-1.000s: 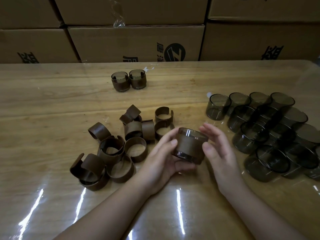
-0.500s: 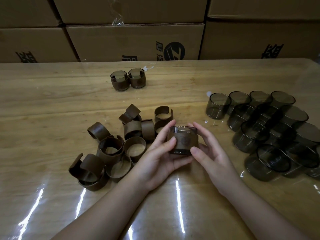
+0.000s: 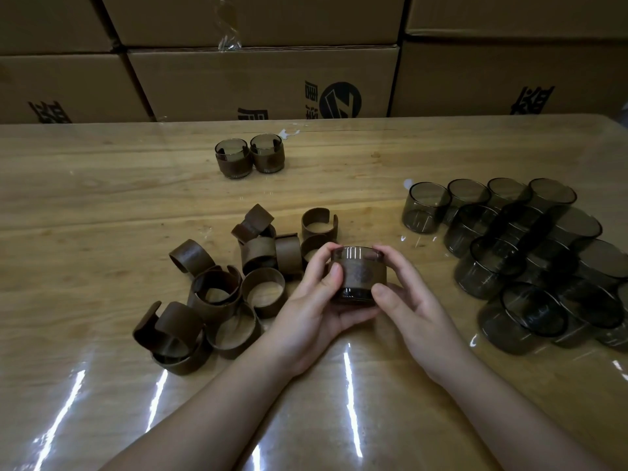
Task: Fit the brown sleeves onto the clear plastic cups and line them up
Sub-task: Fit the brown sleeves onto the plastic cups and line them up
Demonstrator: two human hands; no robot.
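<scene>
I hold a smoky clear cup [image 3: 359, 274] upright just above the table, a brown sleeve wrapped round its middle. My left hand [image 3: 312, 307] grips its left side, thumb at the front. My right hand [image 3: 413, 307] grips its right side the same way. A heap of loose brown sleeves [image 3: 217, 294] lies to the left of my hands. Several bare cups [image 3: 516, 260] are clustered at the right. Two sleeved cups [image 3: 249, 155] stand side by side at the back.
The wooden table [image 3: 102, 205] has a glossy clear cover. Stacked cardboard boxes [image 3: 265, 79] form a wall along its far edge.
The held cup went from tilted to upright and moved slightly left. Both hands closed in round its sides.
</scene>
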